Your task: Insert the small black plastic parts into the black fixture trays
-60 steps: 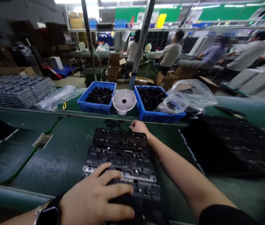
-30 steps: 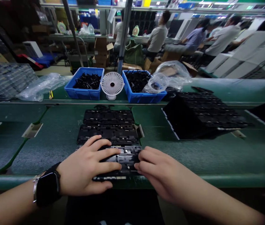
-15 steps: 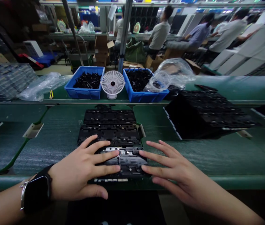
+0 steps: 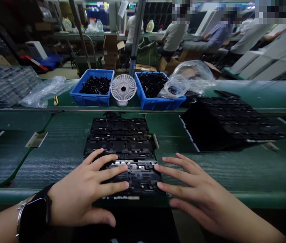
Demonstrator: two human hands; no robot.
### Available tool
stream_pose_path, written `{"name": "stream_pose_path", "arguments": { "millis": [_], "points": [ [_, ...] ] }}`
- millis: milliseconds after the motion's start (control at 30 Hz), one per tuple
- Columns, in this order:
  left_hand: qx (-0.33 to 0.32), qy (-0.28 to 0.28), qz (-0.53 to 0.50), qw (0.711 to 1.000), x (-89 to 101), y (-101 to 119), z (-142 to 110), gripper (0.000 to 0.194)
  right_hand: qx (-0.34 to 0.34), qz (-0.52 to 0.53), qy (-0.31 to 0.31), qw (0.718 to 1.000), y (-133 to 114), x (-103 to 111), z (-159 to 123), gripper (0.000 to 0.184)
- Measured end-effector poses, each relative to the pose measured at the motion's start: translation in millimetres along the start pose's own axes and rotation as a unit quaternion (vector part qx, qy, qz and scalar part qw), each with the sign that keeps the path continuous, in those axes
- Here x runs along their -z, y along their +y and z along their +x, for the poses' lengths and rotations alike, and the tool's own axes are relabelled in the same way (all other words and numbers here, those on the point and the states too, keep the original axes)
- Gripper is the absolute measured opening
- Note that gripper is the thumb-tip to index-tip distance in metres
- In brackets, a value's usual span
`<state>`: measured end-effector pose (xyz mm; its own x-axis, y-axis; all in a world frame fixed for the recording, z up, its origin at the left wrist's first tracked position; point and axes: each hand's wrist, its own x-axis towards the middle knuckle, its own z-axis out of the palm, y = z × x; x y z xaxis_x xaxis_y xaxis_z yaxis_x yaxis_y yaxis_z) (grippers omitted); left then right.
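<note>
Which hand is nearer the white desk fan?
Left hand, on the black fixture below the white desk fan; the right hand is farther off, beside the fixture.

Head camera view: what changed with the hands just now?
The right hand came back from the far end of the black plates and spreads its fingers at the right edge of the nearest plate; the left hand stayed on that plate. The blue bins stayed.

The one camera sits on the person's head, facing forward and down across the near edge of the green workbench [image 4: 3, 195]. It is very close to the left hand [image 4: 82, 192] and right hand [image 4: 198, 192] at the bottom of the frame, while the far workbench [image 4: 67, 34] runs along the top.
</note>
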<state>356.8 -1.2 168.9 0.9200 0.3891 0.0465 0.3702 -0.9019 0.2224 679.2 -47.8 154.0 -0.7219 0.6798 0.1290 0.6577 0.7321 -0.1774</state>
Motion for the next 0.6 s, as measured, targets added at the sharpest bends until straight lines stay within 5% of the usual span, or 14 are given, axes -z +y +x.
{"name": "stream_pose_path", "arguments": {
  "millis": [233, 433, 600],
  "points": [
    [-0.021, 0.017, -0.013, 1.000, 3.8, 1.2, 15.1, 0.067, 0.015, 0.027, 0.030, 0.999, -0.3, 5.9, 13.1, 0.043],
    [0.040, 0.016, -0.020, 0.999, 12.5, -27.0, 40.4, 0.076, -0.023, 0.092, 0.079, 0.992, 28.2, 5.4, 45.4, 0.033],
    [0.039, -0.025, -0.022, 0.999, 12.8, -46.3, 51.3, 0.075, -0.024, 0.123, 0.036, 0.991, 42.5, -2.0, 67.4, 0.032]
  ]
}}
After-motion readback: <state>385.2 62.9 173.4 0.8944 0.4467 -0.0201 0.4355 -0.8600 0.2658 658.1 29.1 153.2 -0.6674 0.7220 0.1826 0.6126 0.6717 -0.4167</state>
